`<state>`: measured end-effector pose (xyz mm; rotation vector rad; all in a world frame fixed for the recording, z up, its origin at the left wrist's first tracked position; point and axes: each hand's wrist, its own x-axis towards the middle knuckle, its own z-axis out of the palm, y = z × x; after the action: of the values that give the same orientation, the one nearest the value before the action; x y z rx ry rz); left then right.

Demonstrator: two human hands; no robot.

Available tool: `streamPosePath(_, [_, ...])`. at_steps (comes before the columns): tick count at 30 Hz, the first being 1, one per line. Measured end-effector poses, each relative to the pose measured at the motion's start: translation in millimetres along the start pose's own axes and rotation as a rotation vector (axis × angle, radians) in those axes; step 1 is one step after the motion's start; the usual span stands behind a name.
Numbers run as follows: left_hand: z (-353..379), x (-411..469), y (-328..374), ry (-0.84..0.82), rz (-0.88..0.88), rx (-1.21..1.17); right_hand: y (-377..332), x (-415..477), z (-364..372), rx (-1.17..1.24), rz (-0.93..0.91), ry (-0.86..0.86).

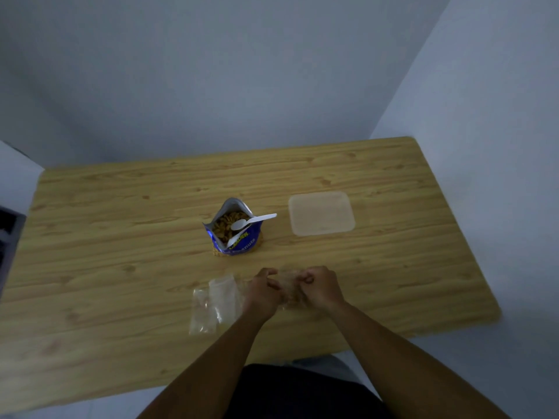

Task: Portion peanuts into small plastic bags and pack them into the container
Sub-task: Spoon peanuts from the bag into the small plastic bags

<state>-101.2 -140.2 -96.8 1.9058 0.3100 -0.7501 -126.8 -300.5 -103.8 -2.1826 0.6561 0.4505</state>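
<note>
A small clear plastic bag (289, 287) is pinched between my left hand (261, 293) and my right hand (317, 287), just above the table near its front edge. Both hands grip its top edge from either side; what it holds is blurred. Beyond my hands stands an open blue peanut pouch (239, 240) with peanuts showing inside and a white plastic spoon (252, 221) resting across its mouth. A translucent square container (322, 212) lies to the right of the pouch. Spare clear bags (213, 303) lie flat to the left of my left hand.
The wooden table (121, 222) stands in a corner between pale walls at the back and right. A dark object (7, 234) sits past its left edge. My dark-clothed lap (299, 391) is below the front edge.
</note>
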Motion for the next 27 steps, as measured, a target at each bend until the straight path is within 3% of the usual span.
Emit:
streamPosePath(5, [-11.7, 1.7, -5.9, 0.04, 0.131, 0.246, -8.8, -5.7, 0.9, -0.066, 0.025, 0.06])
streamPosePath(8, [-34.9, -3.5, -18.5, 0.167, 0.177, 0.283, -16.5, -14.2, 10.0, -0.125, -0.202, 0.142])
streamPosePath(11, [-63.4, -12.1, -41.2, 0.33, 0.368, 0.389, -32.3, -20.1, 28.8, -0.238, -0.359, 0.048])
streamPosePath(14, [-90.5, -20.7, -67.0, 0.381, 0.488, 0.552, -51.6, -27.8, 52.2, -0.274, -0.375, -0.089])
streamPosePath(18, [-112.2, -34.9, -88.9, 0.37, 0.479, 0.625, -71.6, -35.4, 86.0, -0.335, -0.284, -0.179])
streamPosePath(27, [-119.8, -38.6, -113.5, 0.224, 0.426, 0.673, -82.3, -30.7, 128.8, -0.37, -0.01, -0.008])
